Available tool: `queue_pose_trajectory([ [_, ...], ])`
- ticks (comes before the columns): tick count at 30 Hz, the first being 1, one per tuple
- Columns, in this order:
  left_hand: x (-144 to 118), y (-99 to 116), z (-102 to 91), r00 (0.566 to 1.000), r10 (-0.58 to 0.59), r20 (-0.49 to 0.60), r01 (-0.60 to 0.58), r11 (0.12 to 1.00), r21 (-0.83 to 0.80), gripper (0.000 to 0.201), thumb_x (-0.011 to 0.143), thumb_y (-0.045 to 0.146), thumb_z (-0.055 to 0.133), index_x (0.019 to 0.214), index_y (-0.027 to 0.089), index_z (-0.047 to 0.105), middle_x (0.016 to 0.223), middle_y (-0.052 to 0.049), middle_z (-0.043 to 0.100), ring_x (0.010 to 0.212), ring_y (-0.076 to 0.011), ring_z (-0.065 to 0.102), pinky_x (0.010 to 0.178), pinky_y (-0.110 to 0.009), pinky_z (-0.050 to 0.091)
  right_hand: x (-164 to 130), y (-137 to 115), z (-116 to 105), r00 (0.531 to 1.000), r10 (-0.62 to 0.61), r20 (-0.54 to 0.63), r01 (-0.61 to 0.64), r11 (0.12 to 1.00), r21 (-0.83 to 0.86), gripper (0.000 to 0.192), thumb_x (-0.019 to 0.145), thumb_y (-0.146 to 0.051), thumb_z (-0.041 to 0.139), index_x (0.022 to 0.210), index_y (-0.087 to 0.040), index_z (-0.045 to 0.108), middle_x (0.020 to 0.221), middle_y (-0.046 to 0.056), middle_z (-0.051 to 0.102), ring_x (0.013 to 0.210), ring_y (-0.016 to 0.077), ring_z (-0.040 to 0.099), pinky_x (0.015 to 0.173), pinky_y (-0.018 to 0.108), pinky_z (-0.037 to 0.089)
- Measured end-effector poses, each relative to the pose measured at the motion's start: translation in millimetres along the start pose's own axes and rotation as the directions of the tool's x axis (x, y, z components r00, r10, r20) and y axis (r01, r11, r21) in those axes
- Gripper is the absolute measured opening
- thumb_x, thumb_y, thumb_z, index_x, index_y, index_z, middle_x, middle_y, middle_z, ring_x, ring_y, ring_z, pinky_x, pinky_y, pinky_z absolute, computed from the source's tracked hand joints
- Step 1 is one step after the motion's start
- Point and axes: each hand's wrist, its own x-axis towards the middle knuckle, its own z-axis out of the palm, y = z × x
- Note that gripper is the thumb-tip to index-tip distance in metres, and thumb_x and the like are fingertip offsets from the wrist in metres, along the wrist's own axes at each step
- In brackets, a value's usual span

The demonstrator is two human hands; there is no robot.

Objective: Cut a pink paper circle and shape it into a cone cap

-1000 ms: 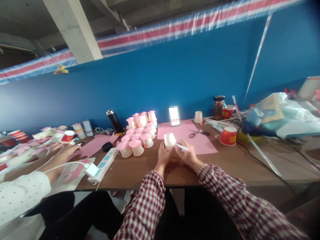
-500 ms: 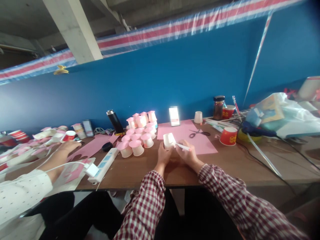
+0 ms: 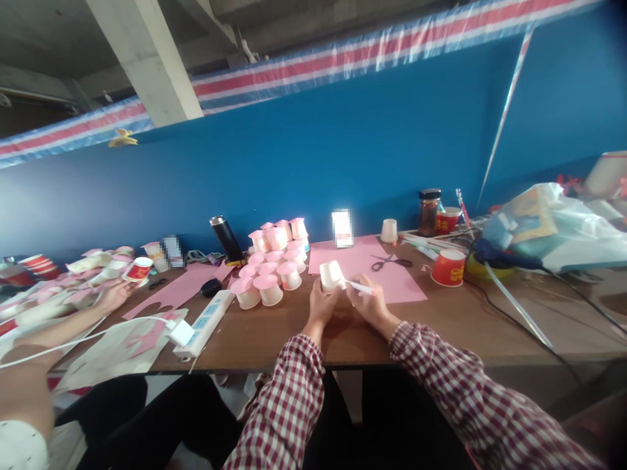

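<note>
Gripping tilted white paper cup [image 3: 330,275] in left hand [image 3: 321,303]; pinching slim white pen-like stick [image 3: 360,286] in right hand [image 3: 372,303], pointed leftward cupward, roughly crosswise.

Left hand's [image 3: 322,303] fingertips partly hidden behind white cup [image 3: 330,274], and can't tell if the tip of the white pen [image 3: 360,287] in the right hand [image 3: 373,303] touches it. Bright upright rectangle [image 3: 342,228] is pixelated, unreadable; contents of plastic bag [image 3: 539,212] unclear. Co-worker's dotted sleeve [image 3: 22,445] cut by left and bottom edges, checked sleeves [image 3: 289,398] by bottom edge
</note>
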Motion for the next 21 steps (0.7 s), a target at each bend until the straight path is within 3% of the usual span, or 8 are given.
queue_pose_trajectory([
  [21, -1.0, 4.9, -0.7, 1.000, 0.001, 0.002, -0.001, 1.000, -0.006, 0.040, 0.069, 0.035, 0.067, 0.102, 0.014, 0.057, 0.095, -0.010, 0.066, 0.085, -0.0210, 0.062, 0.071, -0.029, 0.047, -0.3, -0.5, -0.1, 0.998, 0.045, 0.033, -0.046, 0.998, 0.038, 0.015, 0.083, -0.030, 0.050, 0.077, -0.018, 0.057, 0.056, 0.000, 0.057, 0.049, 0.0119, 0.053, 0.047, 0.021, 0.041],
])
